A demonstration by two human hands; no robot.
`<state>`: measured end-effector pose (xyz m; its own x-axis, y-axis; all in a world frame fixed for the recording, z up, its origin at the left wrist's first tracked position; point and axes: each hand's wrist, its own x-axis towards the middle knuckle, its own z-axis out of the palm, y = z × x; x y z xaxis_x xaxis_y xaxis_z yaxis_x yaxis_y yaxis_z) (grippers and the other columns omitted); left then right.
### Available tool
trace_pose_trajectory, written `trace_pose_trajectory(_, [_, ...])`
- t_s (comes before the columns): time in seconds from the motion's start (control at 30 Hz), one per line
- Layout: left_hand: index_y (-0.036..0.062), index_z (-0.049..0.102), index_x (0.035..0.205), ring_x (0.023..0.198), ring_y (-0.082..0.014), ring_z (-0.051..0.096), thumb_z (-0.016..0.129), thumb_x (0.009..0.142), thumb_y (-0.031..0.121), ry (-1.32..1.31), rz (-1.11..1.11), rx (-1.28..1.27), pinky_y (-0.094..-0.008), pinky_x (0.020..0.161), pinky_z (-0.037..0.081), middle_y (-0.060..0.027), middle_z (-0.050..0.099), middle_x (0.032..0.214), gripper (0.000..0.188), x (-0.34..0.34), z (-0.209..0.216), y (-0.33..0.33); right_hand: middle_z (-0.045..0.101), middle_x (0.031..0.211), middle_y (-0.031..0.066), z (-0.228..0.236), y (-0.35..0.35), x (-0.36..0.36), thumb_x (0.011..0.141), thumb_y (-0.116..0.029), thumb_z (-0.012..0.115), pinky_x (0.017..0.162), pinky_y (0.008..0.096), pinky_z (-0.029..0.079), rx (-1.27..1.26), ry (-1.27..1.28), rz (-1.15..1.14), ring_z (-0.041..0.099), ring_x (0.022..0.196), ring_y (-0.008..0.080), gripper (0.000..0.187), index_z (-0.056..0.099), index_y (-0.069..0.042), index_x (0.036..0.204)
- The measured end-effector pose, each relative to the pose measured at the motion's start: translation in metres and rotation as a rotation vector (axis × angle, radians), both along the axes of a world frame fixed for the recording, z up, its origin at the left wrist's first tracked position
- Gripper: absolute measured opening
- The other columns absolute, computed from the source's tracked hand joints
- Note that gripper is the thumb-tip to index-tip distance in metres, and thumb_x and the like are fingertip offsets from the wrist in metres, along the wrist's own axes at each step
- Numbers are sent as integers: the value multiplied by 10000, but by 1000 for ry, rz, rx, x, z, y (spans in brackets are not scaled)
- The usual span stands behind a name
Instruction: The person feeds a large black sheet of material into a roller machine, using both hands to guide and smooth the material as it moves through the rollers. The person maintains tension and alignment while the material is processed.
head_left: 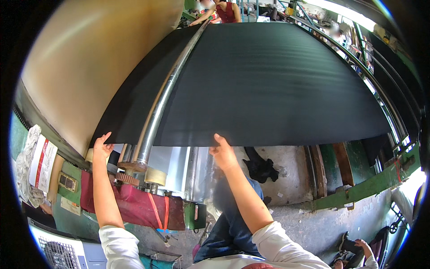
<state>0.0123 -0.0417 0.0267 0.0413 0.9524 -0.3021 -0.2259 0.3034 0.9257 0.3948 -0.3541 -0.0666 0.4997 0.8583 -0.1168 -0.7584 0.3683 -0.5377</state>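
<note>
A wide sheet of black fabric (pixel 268 85) stretches away from me over a machine. At the near left corner of the fabric, my left hand (pixel 103 147) has its fingers on the edge, which passes between them. My right hand (pixel 223 152) grips the near edge further right; its thumb lies on top and the other fingers curl below, partly hidden. A long shiny metal roller (pixel 162 101) lies across the fabric between my hands, running from near to far.
A large tan curved surface (pixel 98 54) rises at the left. Below the fabric are a gear (pixel 126 179), a maroon cloth (pixel 134 204) and a green frame beam (pixel 367 190). Metal rails (pixel 367 71) run along the right. A person in red (pixel 228 12) stands at the far end.
</note>
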Motion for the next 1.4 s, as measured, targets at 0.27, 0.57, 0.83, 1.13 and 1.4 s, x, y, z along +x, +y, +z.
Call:
trace_pose_trajectory(0.27, [196, 616, 1101, 937, -208, 491, 403, 934, 323, 95, -274, -132, -336, 793, 421, -45, 568, 1107, 299, 11, 4, -4, 398, 518, -19, 10, -9, -14, 824, -214, 564, 502, 252, 298, -128, -865, 503, 360, 500, 94, 326, 431, -97, 550])
trace_pose_trajectory(0.57, [179, 582, 1114, 919, -209, 483, 423, 928, 287, 99, -112, -92, -298, 682, 454, -39, 543, 1136, 267, 5, 2, 2, 493, 592, 1, 5, 2, -8, 809, -187, 592, 482, 244, 315, -112, -154, 55, 423, 504, 92, 185, 547, -63, 680])
trace_pose_trajectory(0.83, [184, 518, 1194, 921, -206, 494, 416, 933, 286, 112, -115, -117, -336, 785, 419, 10, 545, 1192, 298, 6, 0, 3, 448, 518, -25, 11, -7, -22, 825, -272, 601, 488, 237, 309, -140, -850, 496, 403, 485, 86, 322, 519, -84, 576])
trace_pose_trajectory(1.13, [170, 545, 1156, 972, -240, 485, 417, 934, 290, 141, 37, -78, -360, 831, 400, 3, 537, 1216, 282, 13, 6, -7, 504, 760, -18, -8, 4, 3, 799, -150, 613, 472, 261, 311, 52, 50, 26, 423, 557, 109, 105, 542, -99, 858])
trace_pose_trajectory(1.4, [145, 611, 1097, 869, -218, 522, 419, 931, 292, 145, 149, -54, -346, 787, 413, -60, 577, 1131, 294, 15, 13, -15, 456, 520, -10, 4, -2, -20, 817, -228, 599, 464, 244, 302, -120, -703, 424, 398, 468, 94, 272, 522, -89, 596])
